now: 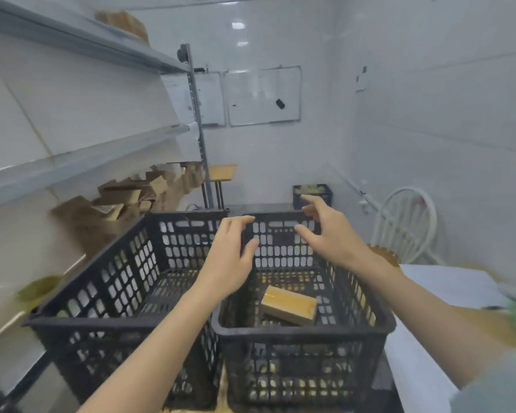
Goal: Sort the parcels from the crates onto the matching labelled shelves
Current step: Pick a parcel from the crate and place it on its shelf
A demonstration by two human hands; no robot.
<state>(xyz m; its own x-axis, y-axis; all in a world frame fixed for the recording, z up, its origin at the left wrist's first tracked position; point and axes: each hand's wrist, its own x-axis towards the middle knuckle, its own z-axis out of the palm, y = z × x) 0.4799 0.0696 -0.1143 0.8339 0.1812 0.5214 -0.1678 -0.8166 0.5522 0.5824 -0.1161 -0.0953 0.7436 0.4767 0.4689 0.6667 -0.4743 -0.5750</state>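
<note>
Two black perforated crates stand side by side in front of me. The left crate (102, 293) looks to hold nothing. The right crate (304, 338) holds one tan cardboard parcel (289, 305) lying on its floor. My left hand (230, 257) hovers above the wall between the crates, fingers spread, holding nothing. My right hand (325, 231) hangs over the far end of the right crate, fingers apart and empty. Grey metal shelves (81, 162) run along the left wall; a lower shelf carries several brown parcels (125, 198).
A white chair (405, 225) stands at the right wall beside a white-covered table (447, 284). A small dark crate (312, 195) sits on the floor at the back. Whiteboards (262, 96) hang on the far wall. A small wooden table (221, 172) stands behind the shelf post.
</note>
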